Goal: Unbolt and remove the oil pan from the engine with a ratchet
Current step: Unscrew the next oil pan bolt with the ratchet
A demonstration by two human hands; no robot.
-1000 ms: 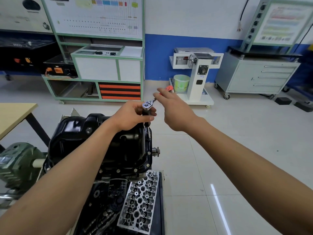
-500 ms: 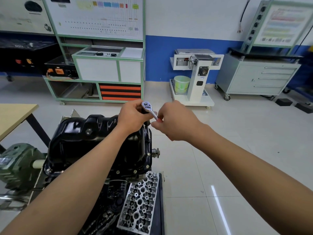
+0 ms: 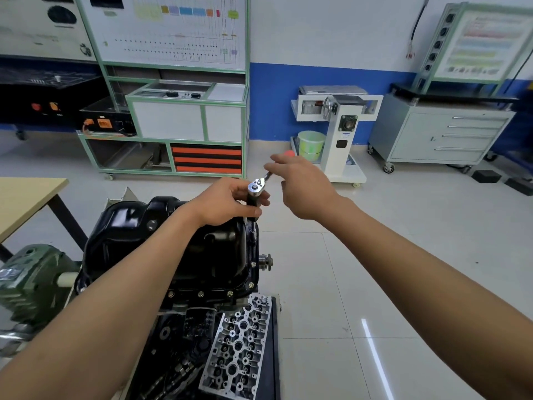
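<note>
Curled round the black extension [image 3: 253, 204] just beneath the head of the ratchet [image 3: 256, 188], the left hand [image 3: 225, 202] grips it with thumb and fingers, while the right hand [image 3: 305, 189] closes thumb and forefinger lightly on the ratchet's handle further out. Pale, glossy floor tiles [image 3: 360, 284] spread beneath everything and throw back a streak of light. The engine [image 3: 178, 330] stands inverted, a dark, oily mass of cast metal with a chain showing low down. On top of it sits the oil pan [image 3: 150, 226], a glossy black stamped-steel shell with rounded, stepped shoulders and a flat flange; its long axis runs left to right across the view, with the sump bulging upward. A bare aluminium cylinder head [image 3: 239, 342], rough-cast and dotted with round bores, leans against the engine's near right side. The ratchet is polished chrome with a rounded head; its handle lies roughly level, pointing away and to the right, with a red tip showing past the right hand's fingers. The extension stands nearly upright, its lower end meeting the pan's right flange. Small hex bolts [image 3: 230, 293] line the near flange edge.
</note>
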